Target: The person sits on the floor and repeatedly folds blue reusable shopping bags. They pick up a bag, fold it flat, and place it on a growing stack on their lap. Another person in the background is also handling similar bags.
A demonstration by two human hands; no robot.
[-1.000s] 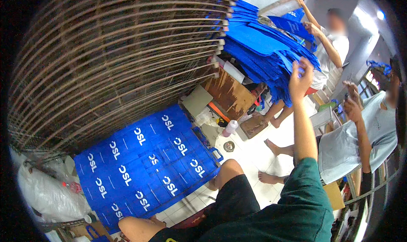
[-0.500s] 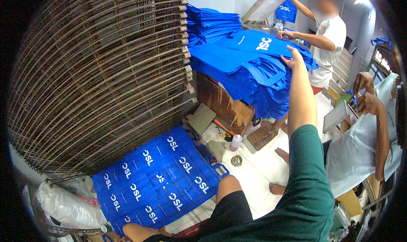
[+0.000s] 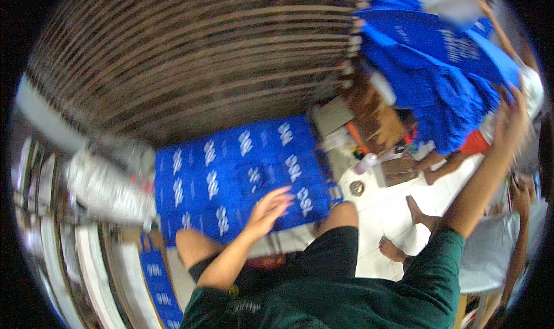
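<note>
My left hand (image 3: 270, 211), fingers stretched out and nothing in it, is over blue printed fabric bags (image 3: 228, 156) laid side by side in front of my knees. At the far right my right arm reaches up to a pile of blue fabric bags (image 3: 444, 92). My right hand (image 3: 511, 121) is at the right edge of the top bag (image 3: 415, 32), which has white print. Motion smears its fingers, so I cannot see whether they grip the edge.
A large metal rack (image 3: 202, 58) runs along the back left. White plastic-wrapped bundles (image 3: 107, 185) lie at left. A bottle (image 3: 365, 164) and a small round tin (image 3: 357, 188) stand on the tiled floor. One co-worker's arm (image 3: 502, 29) and another's feet (image 3: 392, 250) are at right.
My view has swung, so the bags and rack appear shifted. My left hand has come into view above the laid-out bags. My right hand stays at the edge of the pile.
</note>
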